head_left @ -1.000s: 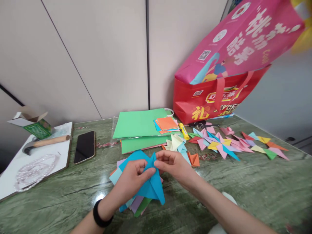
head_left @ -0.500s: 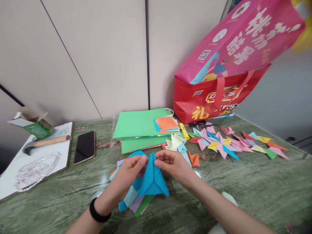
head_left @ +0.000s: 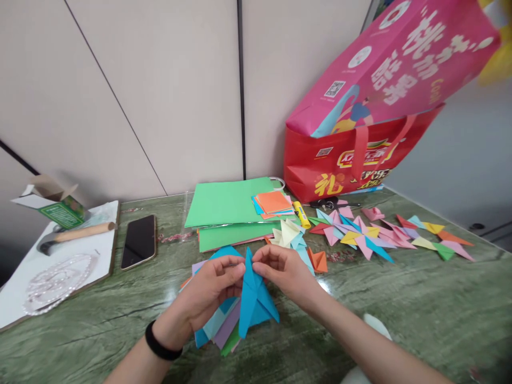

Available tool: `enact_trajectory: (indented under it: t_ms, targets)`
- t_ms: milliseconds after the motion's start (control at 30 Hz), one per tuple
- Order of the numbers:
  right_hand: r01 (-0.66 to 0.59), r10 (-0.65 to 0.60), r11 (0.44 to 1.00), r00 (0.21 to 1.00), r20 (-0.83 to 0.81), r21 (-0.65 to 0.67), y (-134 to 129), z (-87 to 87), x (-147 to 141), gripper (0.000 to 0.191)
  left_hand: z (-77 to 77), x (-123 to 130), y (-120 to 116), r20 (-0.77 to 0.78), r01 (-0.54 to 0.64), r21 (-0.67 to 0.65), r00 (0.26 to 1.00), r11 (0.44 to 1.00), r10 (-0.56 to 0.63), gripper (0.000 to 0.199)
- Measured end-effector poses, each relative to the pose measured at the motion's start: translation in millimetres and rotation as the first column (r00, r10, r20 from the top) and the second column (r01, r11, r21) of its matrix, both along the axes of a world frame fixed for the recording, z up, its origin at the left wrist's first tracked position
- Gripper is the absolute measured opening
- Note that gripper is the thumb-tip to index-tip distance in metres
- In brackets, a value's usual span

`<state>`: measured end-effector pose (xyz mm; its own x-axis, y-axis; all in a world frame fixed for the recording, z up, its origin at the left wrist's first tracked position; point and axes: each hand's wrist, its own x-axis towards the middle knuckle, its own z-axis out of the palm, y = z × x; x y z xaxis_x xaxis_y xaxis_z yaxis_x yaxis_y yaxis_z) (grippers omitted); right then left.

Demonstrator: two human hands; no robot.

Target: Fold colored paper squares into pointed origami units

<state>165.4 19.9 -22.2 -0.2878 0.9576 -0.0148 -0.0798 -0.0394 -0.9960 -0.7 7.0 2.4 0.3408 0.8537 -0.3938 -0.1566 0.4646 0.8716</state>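
A blue folded paper piece point(head_left: 255, 301) is held up at the front middle of the table, its narrow point upward and two creased flaps hanging down. My left hand point(head_left: 216, 285) pinches its left edge near the top between thumb and fingers. On the other side, my right hand point(head_left: 282, 266) pinches the upper right edge. Beneath and behind the left hand lies a fanned pile of coloured paper point(head_left: 228, 325) in blue, purple and green, partly hidden by that hand and the blue piece.
Green sheets point(head_left: 228, 202) lie at the back, with small orange-topped squares point(head_left: 274, 202) and a yellow glue stick point(head_left: 301, 215). Folded paper stars point(head_left: 362, 234) spread to the right before a red bag point(head_left: 332, 165). At left are a phone point(head_left: 139, 241) and a hammer point(head_left: 76, 234).
The blue piece's left flap has swung inward and now hangs as a narrow fold to the lower middle. My left hand has shifted slightly right; the right hand stays nearly in place.
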Motion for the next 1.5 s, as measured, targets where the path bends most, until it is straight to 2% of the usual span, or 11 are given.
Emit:
enact_trajectory:
  t_ms: [100, 167, 267, 333, 500, 767, 1167, 1500]
  targets:
    - [0.02, -0.021, 1.0, 0.999, 0.038, 0.019, 0, 1.6, 0, 0.016, 1.3, 2, 0, -0.152, -0.037, 0.148, 0.987, 0.988, 0.059, 0.031]
    - [0.024, -0.026, 0.999, 0.997, 0.074, 0.032, -1, 2.5, 1, 0.015, 2.5, 3, 0, -0.271, -0.063, 0.274, 0.952, 0.96, 0.14, 0.029]
    - [0.006, -0.011, 0.999, 0.993, 0.114, 0.047, -3, 2.0, 0, 0.021, 2.8, 4, 0, -0.35, -0.092, 0.359, 0.909, 0.929, 0.226, 0.026]
    - [0.003, -0.016, 0.997, 0.988, 0.152, 0.083, -4, 0.7, -1, 0.026, 1.8, 3, 0, -0.36, -0.085, 0.364, 0.906, 0.927, 0.224, 0.022]
    - [-0.023, -0.067, 0.961, 0.948, 0.312, 0.276, -9, -0.3, -1, 0.033, -0.1, 3, 1, -0.392, -0.006, 0.363, 0.906, 0.932, 0.159, 0.018]
    - [-0.087, -0.051, 0.933, 0.929, 0.367, 0.35, -11, -1.0, -1, 0.038, 1.0, 2, 0, -0.461, 0.006, 0.373, 0.869, 0.928, 0.179, 0.02]
    - [-0.092, -0.019, 0.935, 0.951, 0.307, 0.344, -14, -0.7, -4, 0.033, -2.6, 4, 1, -0.335, -0.05, 0.337, 0.927, 0.94, 0.17, 0.017]
    - [0.04, -0.104, 0.957, 0.972, 0.212, 0.287, -12, -1.8, -5, 0.018, -3.4, 1, 1, -0.362, -0.047, 0.342, 0.915, 0.939, 0.178, 0.017]
